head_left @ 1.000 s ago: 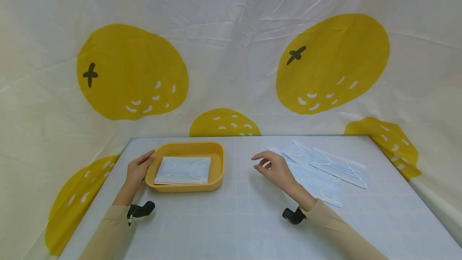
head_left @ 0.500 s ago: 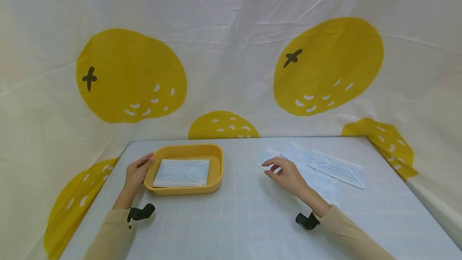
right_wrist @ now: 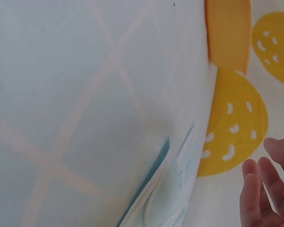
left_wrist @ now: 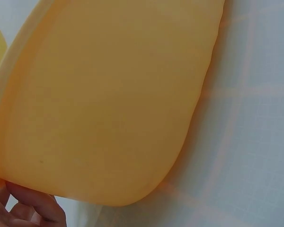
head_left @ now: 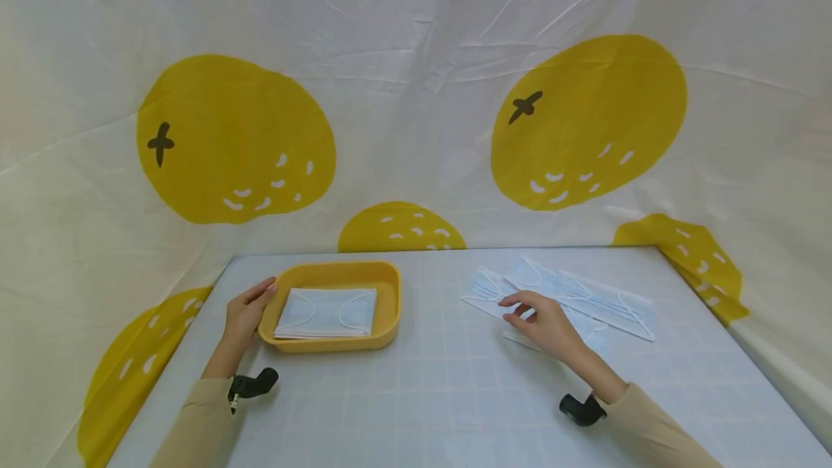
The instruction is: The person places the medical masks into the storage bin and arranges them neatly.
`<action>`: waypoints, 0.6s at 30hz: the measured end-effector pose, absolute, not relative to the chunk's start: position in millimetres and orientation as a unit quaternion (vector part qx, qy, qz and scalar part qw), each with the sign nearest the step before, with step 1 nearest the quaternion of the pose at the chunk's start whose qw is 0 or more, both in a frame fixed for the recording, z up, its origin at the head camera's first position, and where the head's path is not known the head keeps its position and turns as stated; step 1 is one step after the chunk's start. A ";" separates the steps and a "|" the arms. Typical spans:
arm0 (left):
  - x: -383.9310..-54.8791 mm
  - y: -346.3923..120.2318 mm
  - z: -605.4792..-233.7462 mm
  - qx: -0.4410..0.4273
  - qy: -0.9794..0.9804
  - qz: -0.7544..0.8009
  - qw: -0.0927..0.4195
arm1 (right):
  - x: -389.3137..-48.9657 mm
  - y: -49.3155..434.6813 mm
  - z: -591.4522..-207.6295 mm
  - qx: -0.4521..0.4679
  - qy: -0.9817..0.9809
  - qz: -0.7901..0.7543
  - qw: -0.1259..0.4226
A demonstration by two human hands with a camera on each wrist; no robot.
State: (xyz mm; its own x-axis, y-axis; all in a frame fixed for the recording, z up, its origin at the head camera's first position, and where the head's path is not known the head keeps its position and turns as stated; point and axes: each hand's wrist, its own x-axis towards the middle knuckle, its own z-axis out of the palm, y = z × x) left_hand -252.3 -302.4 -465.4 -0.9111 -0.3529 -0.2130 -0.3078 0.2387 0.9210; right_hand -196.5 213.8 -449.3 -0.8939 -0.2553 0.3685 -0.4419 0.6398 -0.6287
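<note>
A yellow tray [head_left: 393, 309] stands at the left of the table with a stack of light-blue face masks [head_left: 328, 313] lying in it. My left hand [head_left: 245, 313] grips the tray's left end at the rim; the left wrist view shows its curled fingers [left_wrist: 38, 208] at the tray wall [left_wrist: 109, 104]. My right hand [head_left: 541, 323] hovers over several loose face masks [head_left: 604, 298] spread at the right, thumb and fingers apart with nothing between them. In the right wrist view, the right fingers [right_wrist: 251, 201] are bent loosely, apart from the nearest mask [right_wrist: 165, 194]. The hand hides part of the loose masks.
A pale checked cloth [head_left: 429, 396] covers the table. Behind it hangs a white curtain [head_left: 416, 128] with large yellow fruit prints. A black wrist camera sits on each forearm near the sleeve cuff.
My right hand has moved rightward across the loose masks, uncovering the leftmost one. The left hand stays at the tray's end. The head view has shifted slightly.
</note>
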 end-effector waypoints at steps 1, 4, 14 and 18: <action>-252.4 -302.5 -465.4 0.210 -0.787 -0.580 0.019 | -196.1 216.8 -449.8 0.192 -0.898 0.376 0.124; -252.1 -302.5 -465.6 0.208 -0.785 -0.583 0.017 | -194.6 224.9 -450.9 0.187 -0.898 0.378 0.127; -252.4 -301.7 -466.7 0.210 -0.783 -0.586 0.013 | -188.2 248.8 -451.0 0.153 -0.913 0.356 0.130; -253.1 -300.9 -466.7 0.210 -0.782 -0.587 0.014 | -185.6 256.4 -448.3 0.135 -0.918 0.349 0.130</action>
State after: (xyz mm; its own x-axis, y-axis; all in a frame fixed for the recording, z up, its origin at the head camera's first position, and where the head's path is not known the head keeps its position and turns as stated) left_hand -253.1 -300.9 -466.7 -0.9110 -0.3458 -0.2247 -0.3124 0.2229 0.9234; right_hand -185.6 256.4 -448.3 -0.9296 -0.1566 0.3336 -0.3385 0.7206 -0.6051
